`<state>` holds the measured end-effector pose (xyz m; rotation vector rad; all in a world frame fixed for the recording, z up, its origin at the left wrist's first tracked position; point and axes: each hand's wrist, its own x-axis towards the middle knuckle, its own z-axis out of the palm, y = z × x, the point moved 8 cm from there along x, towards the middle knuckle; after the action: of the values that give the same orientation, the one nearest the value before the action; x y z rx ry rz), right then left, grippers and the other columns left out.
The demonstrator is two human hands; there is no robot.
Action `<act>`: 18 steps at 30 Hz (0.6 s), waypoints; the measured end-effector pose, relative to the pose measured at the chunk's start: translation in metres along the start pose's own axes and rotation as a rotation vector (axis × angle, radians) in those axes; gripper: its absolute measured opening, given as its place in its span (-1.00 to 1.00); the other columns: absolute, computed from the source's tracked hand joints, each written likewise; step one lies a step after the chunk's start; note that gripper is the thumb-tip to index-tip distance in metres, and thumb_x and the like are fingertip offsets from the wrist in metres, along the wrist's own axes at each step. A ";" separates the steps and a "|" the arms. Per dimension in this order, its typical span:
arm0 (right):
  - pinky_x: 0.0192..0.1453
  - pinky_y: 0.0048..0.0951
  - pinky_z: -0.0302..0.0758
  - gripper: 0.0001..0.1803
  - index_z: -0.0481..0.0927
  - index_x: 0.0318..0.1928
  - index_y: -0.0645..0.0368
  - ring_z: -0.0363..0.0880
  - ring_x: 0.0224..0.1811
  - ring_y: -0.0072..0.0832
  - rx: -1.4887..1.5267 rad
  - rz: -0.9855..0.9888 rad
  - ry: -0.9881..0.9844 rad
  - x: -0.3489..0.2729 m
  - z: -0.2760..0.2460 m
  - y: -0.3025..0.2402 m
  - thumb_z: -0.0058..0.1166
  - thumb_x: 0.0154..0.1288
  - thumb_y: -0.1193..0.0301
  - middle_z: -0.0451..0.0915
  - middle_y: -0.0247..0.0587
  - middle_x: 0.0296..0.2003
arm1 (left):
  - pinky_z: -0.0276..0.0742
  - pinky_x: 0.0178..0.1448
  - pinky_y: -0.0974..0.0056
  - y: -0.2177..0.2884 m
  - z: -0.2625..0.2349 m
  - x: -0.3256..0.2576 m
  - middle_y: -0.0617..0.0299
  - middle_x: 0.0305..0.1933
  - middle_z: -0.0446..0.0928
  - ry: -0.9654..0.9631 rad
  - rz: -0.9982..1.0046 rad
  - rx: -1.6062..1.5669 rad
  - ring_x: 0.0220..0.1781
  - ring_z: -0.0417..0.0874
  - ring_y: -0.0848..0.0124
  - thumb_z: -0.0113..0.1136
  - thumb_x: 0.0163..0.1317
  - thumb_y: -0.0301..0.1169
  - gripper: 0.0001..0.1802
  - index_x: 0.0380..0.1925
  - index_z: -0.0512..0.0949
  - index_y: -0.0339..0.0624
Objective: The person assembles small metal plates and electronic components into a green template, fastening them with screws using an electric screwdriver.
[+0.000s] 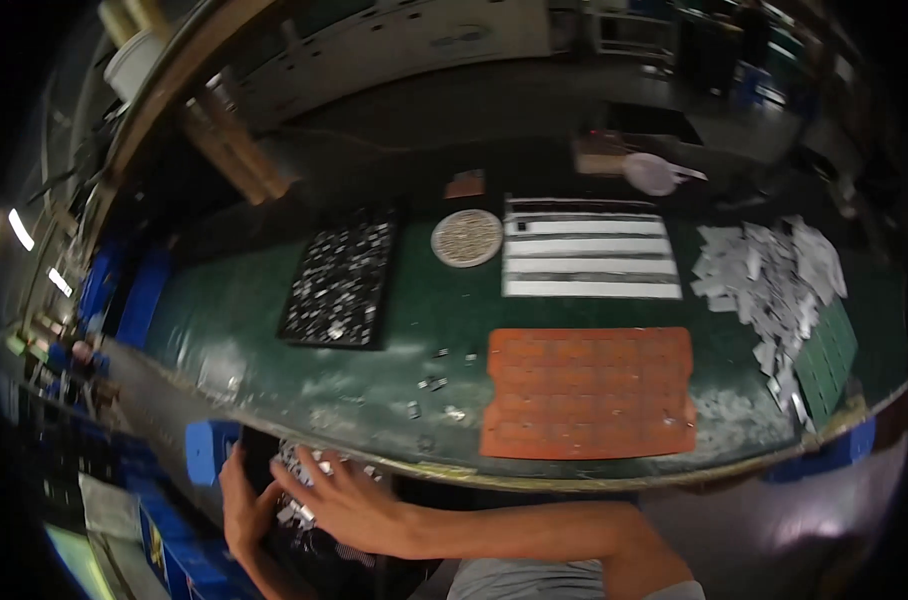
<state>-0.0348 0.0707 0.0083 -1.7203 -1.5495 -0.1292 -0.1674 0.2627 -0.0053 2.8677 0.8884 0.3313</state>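
Observation:
Below the front edge of the table, at lower left, both my hands are at a dark container holding a heap of small shiny metal pieces (296, 514). My left hand (246, 508) is on the heap's left side, thumb and fingers apart. From the right, my right hand (346, 502) reaches across with its fingers spread over the pieces. Whether either palm has loose pieces under it is hidden. On the table above stands a black tray (339, 280) full of similar small pieces. A few loose pieces (432, 383) lie near the table's front.
An orange moulded plate (589, 392) lies on the green table (429, 320). Behind it are a white-and-grey striped sheet (591, 250) and a round dish (467, 238) of small tan parts. Pale strips (769, 275) are piled at right, beside a green board (827, 362). A blue bin (211, 450) stands left.

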 end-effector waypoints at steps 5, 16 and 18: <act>0.32 0.00 0.48 -0.31 0.27 0.43 0.33 0.49 0.25 0.07 0.103 0.005 0.014 -0.037 0.000 0.023 0.06 0.28 0.47 0.29 0.32 0.36 | 0.22 0.53 0.04 -0.008 0.015 0.010 -0.11 0.41 0.35 0.039 -0.048 -0.179 0.47 0.35 0.01 0.37 0.22 -0.51 -0.20 0.45 0.25 -0.34; 0.28 -0.09 0.46 -0.27 0.44 0.34 0.05 0.48 0.24 -0.04 -0.403 0.685 0.105 -0.198 -0.338 0.203 0.38 0.14 0.29 0.43 -0.06 0.23 | 0.57 0.10 0.06 0.374 0.019 0.091 0.03 -0.01 0.66 -0.339 0.804 -0.581 0.04 0.64 0.02 0.46 0.13 -0.32 -0.41 0.18 0.56 -0.20; 0.44 -0.02 0.35 -0.05 0.32 0.46 -0.06 0.35 0.38 0.06 -0.520 0.845 0.071 -0.240 -0.383 0.243 0.48 0.04 0.22 0.32 -0.01 0.38 | 0.54 0.23 0.03 0.457 0.045 0.095 -0.01 0.15 0.61 -0.446 0.973 -0.539 0.12 0.63 -0.01 0.48 0.14 -0.22 -0.29 0.28 0.49 -0.22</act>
<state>0.2800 -0.3351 0.0157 -2.6054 -0.6532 -0.1619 0.1681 -0.0599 0.0488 2.4521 -0.6158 -0.0172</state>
